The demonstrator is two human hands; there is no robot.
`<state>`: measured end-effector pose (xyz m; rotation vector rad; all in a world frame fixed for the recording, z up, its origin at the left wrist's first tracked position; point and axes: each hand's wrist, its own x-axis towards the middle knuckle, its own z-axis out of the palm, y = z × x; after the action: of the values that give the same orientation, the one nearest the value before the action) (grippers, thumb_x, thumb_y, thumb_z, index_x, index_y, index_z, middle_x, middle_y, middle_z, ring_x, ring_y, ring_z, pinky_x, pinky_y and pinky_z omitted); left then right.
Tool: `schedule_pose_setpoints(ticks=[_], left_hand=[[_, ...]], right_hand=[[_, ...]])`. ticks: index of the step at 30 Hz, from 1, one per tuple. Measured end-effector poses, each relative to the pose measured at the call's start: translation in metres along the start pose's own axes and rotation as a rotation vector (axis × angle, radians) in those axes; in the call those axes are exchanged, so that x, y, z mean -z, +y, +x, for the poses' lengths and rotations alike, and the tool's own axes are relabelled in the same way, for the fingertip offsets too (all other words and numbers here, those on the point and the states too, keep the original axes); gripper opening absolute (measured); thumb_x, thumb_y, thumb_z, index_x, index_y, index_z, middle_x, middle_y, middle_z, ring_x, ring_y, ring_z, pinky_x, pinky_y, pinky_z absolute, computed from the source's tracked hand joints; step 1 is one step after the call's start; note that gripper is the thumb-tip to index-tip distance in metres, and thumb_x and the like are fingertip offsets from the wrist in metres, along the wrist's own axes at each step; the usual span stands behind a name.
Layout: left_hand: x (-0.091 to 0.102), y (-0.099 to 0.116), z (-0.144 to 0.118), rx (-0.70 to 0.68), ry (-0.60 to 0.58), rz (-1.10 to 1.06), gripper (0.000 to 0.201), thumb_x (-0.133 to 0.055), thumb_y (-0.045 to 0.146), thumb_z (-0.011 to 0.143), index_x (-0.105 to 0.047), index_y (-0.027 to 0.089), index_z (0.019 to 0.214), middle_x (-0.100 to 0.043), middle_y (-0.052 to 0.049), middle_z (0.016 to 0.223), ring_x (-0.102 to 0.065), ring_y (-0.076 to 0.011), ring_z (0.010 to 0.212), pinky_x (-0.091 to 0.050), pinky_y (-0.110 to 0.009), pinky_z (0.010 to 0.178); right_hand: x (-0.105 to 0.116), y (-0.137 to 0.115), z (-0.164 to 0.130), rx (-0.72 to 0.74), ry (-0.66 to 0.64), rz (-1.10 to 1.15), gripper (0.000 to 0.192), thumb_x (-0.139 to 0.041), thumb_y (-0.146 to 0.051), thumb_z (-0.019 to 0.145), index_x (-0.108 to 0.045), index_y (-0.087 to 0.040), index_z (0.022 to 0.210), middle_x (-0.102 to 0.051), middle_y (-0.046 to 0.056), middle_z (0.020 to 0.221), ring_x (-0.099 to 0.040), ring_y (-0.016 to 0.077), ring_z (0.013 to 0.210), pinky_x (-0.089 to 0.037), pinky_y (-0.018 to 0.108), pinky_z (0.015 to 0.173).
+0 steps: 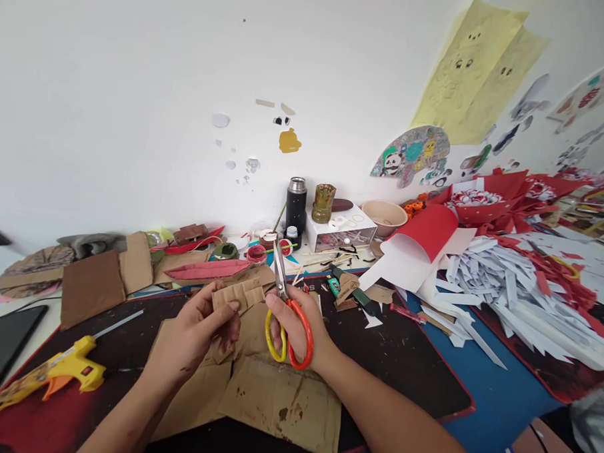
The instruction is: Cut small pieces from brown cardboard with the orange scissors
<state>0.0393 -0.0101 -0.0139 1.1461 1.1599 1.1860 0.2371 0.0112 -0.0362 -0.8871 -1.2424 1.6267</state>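
Between thumb and fingers, my left hand (202, 332) pinches a small creased cardboard strip (244, 293). My right hand (298, 323) is wrapped around scissors (302, 337) with one red and one yellow handle loop. The scissors' blades point upward and look closed or nearly so, just right of the strip and apart from its far end. Under both hands lie larger pieces of brown cardboard (284, 403), one with dark stains. Part of the strip is hidden behind my left thumb.
A yellow glue gun (70, 370) lies at left near a dark tablet (6, 347). At the back stand a black thermos (296, 206), paint pots (255, 253) and a white box (342, 231). White paper strips (500, 282) are heaped at right beside a rolled red sheet (426, 235).
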Motion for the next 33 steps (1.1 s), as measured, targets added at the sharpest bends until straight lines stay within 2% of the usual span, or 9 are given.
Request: schedule_pose_setpoints(ticks=[7,9,13,19,23,28,33], left_hand=[[-0.011,0.008,-0.004,0.056,-0.099,0.093,0.048,-0.088,0.059,0.080,-0.056,0.024,0.091,-0.070,0.001,0.056,-0.061,-0.0180,0.044,-0.049,-0.026,0.044],[-0.008,0.008,-0.002,0.053,-0.081,0.139,0.049,-0.089,0.062,0.077,-0.062,0.023,0.089,-0.071,0.000,0.061,-0.063,-0.0185,0.049,-0.052,-0.027,0.048],[0.007,0.006,0.003,0.007,0.036,0.206,0.046,-0.089,0.064,0.076,-0.075,0.022,0.089,-0.070,0.000,0.073,-0.063,-0.0177,0.061,-0.054,-0.026,0.055],[0.015,0.004,0.005,-0.060,-0.004,0.370,0.038,-0.092,0.058,0.075,-0.083,0.023,0.085,-0.073,-0.003,0.079,-0.061,-0.0191,0.066,-0.049,-0.025,0.056],[0.009,0.001,0.004,-0.049,-0.013,0.336,0.041,-0.089,0.061,0.077,-0.083,0.022,0.085,-0.070,-0.002,0.075,-0.056,-0.0165,0.059,-0.047,-0.024,0.055],[-0.005,0.007,0.001,-0.038,0.081,0.270,0.048,-0.091,0.068,0.072,-0.078,0.022,0.076,-0.061,0.001,0.063,-0.053,-0.0158,0.055,-0.045,-0.024,0.049],[-0.015,0.010,0.000,0.026,0.130,0.110,0.053,-0.095,0.069,0.065,-0.078,0.020,0.075,-0.065,-0.001,0.069,-0.053,-0.0138,0.055,-0.046,-0.024,0.048]], right_hand=[[0.000,0.001,0.000,-0.006,0.016,-0.061,0.043,-0.075,-0.062,0.092,-0.059,-0.022,0.097,-0.057,-0.008,0.052,-0.049,0.0113,0.037,-0.040,0.020,0.038],[0.000,0.000,0.000,0.001,0.019,-0.093,0.040,-0.074,-0.059,0.092,-0.059,-0.022,0.095,-0.056,-0.008,0.052,-0.049,0.0112,0.038,-0.040,0.020,0.039],[0.000,0.000,-0.001,0.000,0.009,-0.149,0.035,-0.073,-0.055,0.094,-0.060,-0.022,0.094,-0.057,-0.008,0.053,-0.052,0.0120,0.039,-0.041,0.020,0.040],[-0.001,0.002,-0.003,0.008,-0.009,-0.189,0.032,-0.073,-0.051,0.095,-0.058,-0.023,0.094,-0.056,-0.008,0.053,-0.052,0.0122,0.040,-0.042,0.021,0.040],[0.000,0.005,-0.001,0.011,-0.008,-0.174,0.031,-0.074,-0.049,0.094,-0.061,-0.022,0.098,-0.056,-0.008,0.053,-0.052,0.0125,0.039,-0.042,0.021,0.039],[0.000,0.009,0.002,0.020,0.021,-0.190,0.030,-0.074,-0.049,0.095,-0.066,-0.020,0.099,-0.053,-0.009,0.049,-0.050,0.0121,0.036,-0.039,0.020,0.036],[-0.001,0.007,0.001,0.014,0.041,-0.165,0.034,-0.075,-0.052,0.092,-0.066,-0.020,0.100,-0.053,-0.009,0.050,-0.050,0.0124,0.037,-0.041,0.020,0.037]])
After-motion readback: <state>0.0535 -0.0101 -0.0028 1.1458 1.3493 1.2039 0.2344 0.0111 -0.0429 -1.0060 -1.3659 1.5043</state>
